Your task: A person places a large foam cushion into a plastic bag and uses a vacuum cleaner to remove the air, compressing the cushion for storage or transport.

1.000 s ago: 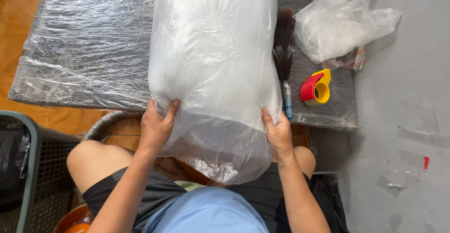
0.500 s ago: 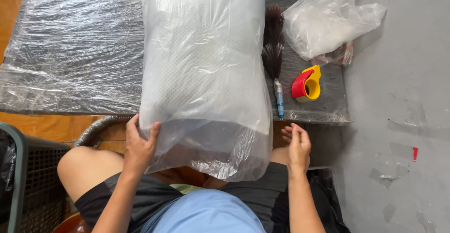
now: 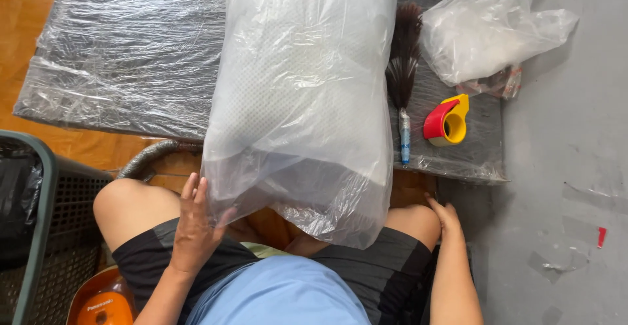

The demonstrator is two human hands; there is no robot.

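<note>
Now, seated at the near edge of the table:
Left hand: my left hand (image 3: 193,223) is open, fingers spread and straight, its fingertips lying against the near left corner of the bagged pillow (image 3: 301,96); it pinches nothing.
Right hand: my right hand (image 3: 446,219) sits low beside my right knee, below the near right corner of the table (image 3: 131,57), apart from the bag. Only its back and thumb show, so I cannot tell whether the fingers are curled or loose.
Bagged pillow: a long white textured pillow inside a clear plastic bag lies lengthwise across the middle of the table, running from the far edge to the near edge. Its near end overhangs the near edge, and the loose empty mouth of the bag droops onto my lap between my knees.
Table: low, dark and wrapped in wrinkled clear film; the left half is bare film.
Brush: a dark bristle brush (image 3: 402,70) with a pale blue handle lies just beside the pillow's right side, handle pointing to the near edge.
Tape dispenser: a red and yellow tape dispenser (image 3: 447,121) stands near the near right corner, just right of the brush handle.
Plastic bags: a crumpled heap of clear plastic bags (image 3: 490,31) fills the far right corner.
Basket: a dark mesh basket (image 3: 39,233) stands on the floor to my left, well apart from the table's things.
Orange object: something orange (image 3: 101,302) shows by my left thigh; what it is I cannot tell.
</note>
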